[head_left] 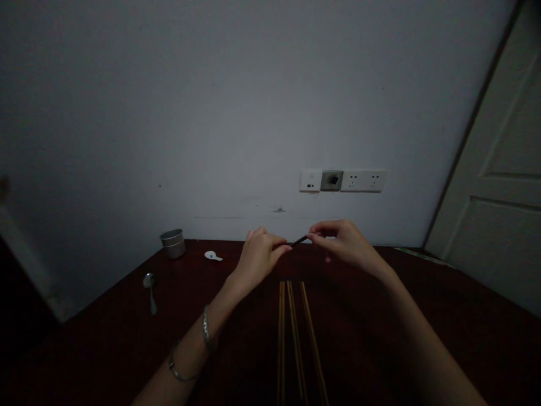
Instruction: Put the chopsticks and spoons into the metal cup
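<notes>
A thin dark stick [299, 241] stretches between my two hands, above the far part of the table. My left hand [262, 248] pinches its left end between thumb and forefinger. At the other end, the fingertips of my right hand [338, 239] are closed on it, and the stick tilts slightly up to the right. Its exact kind is too dim to make out. Below the hands, several light wooden chopsticks [295, 332] lie lengthwise on the dark red table [359, 327], their near ends running out of view.
Left on the table are a metal cup [173, 243], a white soup spoon [212, 256] and a metal spoon [150, 293]. Behind the table rises a pale wall [236, 113] with sockets and a switch [342, 181]. A white door [499, 169] stands at right.
</notes>
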